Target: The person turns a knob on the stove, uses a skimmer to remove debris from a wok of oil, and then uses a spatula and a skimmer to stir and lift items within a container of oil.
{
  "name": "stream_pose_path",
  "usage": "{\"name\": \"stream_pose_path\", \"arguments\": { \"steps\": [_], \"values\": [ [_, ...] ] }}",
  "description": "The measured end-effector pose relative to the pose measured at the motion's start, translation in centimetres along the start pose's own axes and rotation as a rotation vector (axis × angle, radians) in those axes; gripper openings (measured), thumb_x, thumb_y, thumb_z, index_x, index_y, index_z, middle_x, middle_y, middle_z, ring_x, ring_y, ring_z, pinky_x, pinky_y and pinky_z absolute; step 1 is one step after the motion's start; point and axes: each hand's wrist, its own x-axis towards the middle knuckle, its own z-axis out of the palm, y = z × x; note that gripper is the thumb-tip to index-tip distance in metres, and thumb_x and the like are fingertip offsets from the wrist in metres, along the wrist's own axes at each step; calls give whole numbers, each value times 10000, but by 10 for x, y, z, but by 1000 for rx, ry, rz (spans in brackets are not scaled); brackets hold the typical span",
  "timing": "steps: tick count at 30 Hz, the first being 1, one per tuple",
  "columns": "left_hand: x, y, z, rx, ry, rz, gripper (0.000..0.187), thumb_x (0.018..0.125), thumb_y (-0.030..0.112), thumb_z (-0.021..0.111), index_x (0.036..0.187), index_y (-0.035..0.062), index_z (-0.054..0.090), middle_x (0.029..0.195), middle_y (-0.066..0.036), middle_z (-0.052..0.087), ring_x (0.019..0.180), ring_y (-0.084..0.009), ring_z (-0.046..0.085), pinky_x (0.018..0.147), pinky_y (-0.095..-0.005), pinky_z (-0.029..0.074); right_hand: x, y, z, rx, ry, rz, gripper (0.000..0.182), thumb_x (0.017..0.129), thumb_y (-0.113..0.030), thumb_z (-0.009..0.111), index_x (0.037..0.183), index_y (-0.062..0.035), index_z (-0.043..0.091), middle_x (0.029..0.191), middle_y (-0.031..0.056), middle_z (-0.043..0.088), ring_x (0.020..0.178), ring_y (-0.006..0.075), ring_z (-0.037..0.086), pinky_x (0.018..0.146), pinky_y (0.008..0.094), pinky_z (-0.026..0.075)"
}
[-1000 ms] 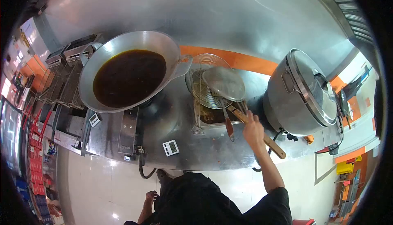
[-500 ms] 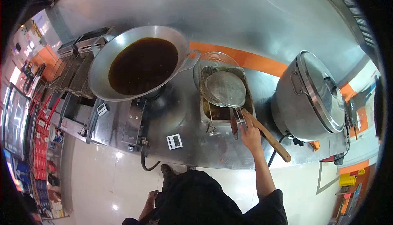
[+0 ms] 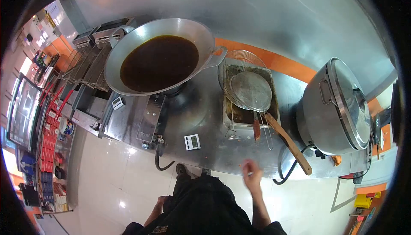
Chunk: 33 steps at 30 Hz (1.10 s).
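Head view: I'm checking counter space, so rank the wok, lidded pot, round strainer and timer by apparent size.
1. Wok
2. Pot, though fisheye distortion at the edge makes its size less sure
3. Strainer
4. Timer

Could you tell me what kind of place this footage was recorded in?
Most likely a commercial kitchen's frying station: a big wok of dark oil, wire skimmers over a steel tray, and a large lidded stockpot on a stainless counter.
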Motion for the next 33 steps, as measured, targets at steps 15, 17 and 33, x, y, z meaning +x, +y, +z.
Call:
{"name": "stream_pose_path", "arguments": {
  "steps": [15, 17, 33],
  "values": [
    [-20, -22, -10, 126, 34, 31, 340, 830, 412, 568, 884, 88, 655, 752, -123, 654, 728, -234, 643, 629, -384, 508, -149, 204, 75, -332, -905, 490, 513, 889, -486, 490, 1049, -17, 624, 883, 160, 663, 759, 243, 654, 679, 344, 521],
    [-9, -39, -18, 175, 148, 316, 341, 843, 393, 560, 896, 67, 646, 761, -128, 649, 717, -231, 635, 626, -379, 504, -167, 219, 81, -171, -929, 868, 330, 870, -326, 581, 1052, -57, 633, 951, 134, 658, 753, 245, 658, 596, 378, 547],
    [-149, -205, -15, -1014, 368, -374, 273, 851, 289, 532, 965, 47, 587, 805, -126, 638, 652, -256, 610, 623, -409, 501, -237, 242, 220, -207, -1128, 789, 318, 830, -279, 605, 657, -11, 606, 631, 84, 602, 515, 194, 563, 444, 357, 441]
  ]
}}
